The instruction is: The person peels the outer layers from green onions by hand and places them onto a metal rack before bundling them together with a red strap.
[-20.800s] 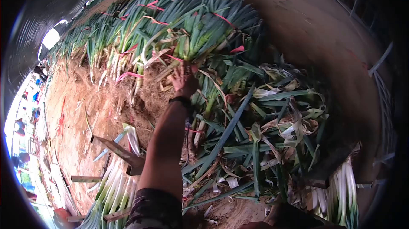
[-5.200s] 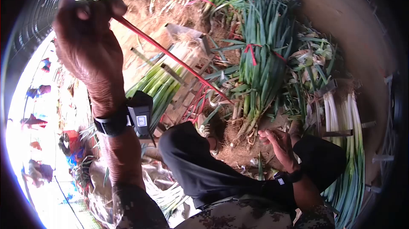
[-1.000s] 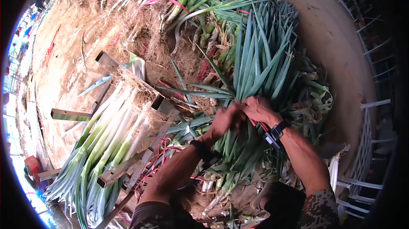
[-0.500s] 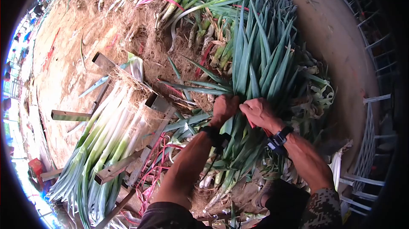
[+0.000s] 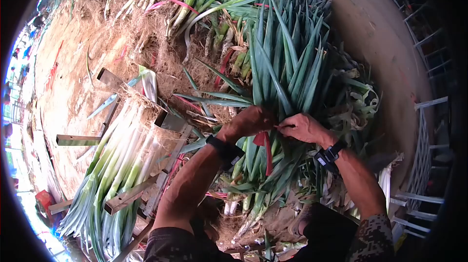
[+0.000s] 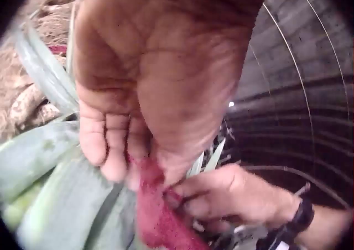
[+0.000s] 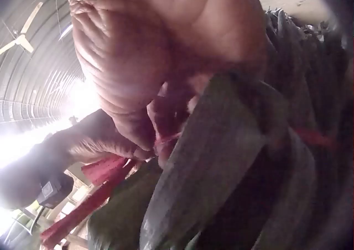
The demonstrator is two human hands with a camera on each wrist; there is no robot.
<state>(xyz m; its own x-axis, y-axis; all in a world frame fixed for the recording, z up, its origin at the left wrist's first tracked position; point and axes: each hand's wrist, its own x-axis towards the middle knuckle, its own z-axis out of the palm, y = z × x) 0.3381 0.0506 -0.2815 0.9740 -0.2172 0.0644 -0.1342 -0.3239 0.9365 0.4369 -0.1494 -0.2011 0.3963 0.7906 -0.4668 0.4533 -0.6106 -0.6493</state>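
So the green onion bundle (image 5: pixel 291 79) is mid-frame, red strip (image 5: pixel 268 157) across it. Left hand (image 5: pixel 247 121) and right hand (image 5: pixel 303 128) both have fingers pinching the strip, close together, probably to keep it snug tbh.

head view downward (wrist views close)

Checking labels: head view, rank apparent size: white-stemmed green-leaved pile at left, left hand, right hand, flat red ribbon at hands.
White-stemmed pile
Left hand, right hand: alike, unranked
Flat red ribbon
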